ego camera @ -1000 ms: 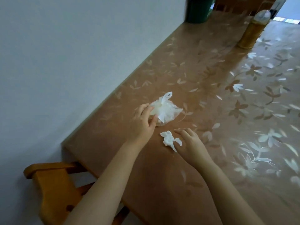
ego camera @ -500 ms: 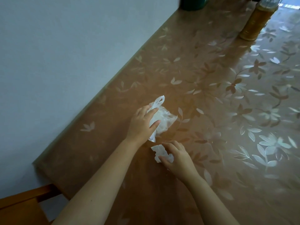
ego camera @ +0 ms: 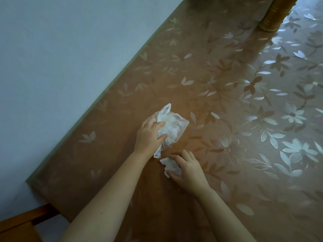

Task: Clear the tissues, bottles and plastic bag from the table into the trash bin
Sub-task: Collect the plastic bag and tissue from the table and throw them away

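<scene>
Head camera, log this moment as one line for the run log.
left hand: gripping plastic bag | right hand: closing on tissue | bottle: on table | bin: unseen

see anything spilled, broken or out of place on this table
No spill or damage shows. The only litter is a crumpled plastic bag under the left hand and a wadded tissue under the right hand. A bottle stands upright at the far edge.

Home dining spot, floral-patterned plastic cover on wooden table [ego camera: 227, 84], plain painted wall [ego camera: 61, 49], wooden chair [ego camera: 19, 226]
</scene>
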`<action>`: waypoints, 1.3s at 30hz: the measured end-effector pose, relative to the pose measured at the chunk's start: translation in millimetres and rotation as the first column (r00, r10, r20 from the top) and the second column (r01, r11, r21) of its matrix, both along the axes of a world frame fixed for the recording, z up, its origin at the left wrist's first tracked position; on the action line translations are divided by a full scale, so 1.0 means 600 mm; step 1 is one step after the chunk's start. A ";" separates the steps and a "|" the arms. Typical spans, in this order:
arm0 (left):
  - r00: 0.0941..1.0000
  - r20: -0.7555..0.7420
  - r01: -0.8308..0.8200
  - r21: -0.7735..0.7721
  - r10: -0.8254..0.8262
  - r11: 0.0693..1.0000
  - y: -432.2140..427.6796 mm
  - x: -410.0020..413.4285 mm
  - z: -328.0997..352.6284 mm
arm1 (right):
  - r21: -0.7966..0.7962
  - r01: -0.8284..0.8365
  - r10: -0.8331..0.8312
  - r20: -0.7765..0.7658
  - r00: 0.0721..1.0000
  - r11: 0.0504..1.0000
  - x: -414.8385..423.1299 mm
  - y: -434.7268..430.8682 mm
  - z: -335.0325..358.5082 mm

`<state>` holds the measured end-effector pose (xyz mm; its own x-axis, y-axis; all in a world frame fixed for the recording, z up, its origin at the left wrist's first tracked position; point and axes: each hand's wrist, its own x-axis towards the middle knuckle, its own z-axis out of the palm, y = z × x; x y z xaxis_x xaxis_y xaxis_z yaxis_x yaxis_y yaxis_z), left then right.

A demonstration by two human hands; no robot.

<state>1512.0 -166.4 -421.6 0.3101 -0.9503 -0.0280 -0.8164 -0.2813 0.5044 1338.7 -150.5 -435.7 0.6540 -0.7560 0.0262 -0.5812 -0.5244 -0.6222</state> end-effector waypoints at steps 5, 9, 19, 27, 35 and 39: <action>0.997 -0.040 -0.062 -0.028 0.061 0.998 0.024 -0.004 0.000 | 0.006 -0.014 0.015 -0.025 1.000 1.000 0.000 0.016 0.003; 0.981 -0.143 -0.141 -0.037 0.134 0.989 0.053 -0.006 0.003 | -0.011 -0.007 0.007 -0.041 0.999 1.000 -0.002 0.033 0.005; 0.876 -0.366 -0.335 0.010 0.315 0.942 0.143 -0.027 0.006 | 0.081 0.122 -0.123 0.012 0.992 0.989 -0.023 0.074 0.002; 0.788 -0.457 -0.451 0.029 0.413 0.892 0.205 -0.048 0.022 | 0.206 0.285 -0.312 0.114 0.943 0.936 -0.053 0.107 0.001; 0.758 -0.539 -0.437 -0.001 0.368 0.899 0.260 -0.076 0.072 | 0.306 0.419 -0.483 0.174 0.858 0.855 -0.077 0.142 0.028; 0.741 -0.579 -0.440 -0.038 0.339 0.897 0.291 -0.092 0.104 | 0.300 0.447 -0.522 0.255 0.814 0.843 -0.091 0.166 0.063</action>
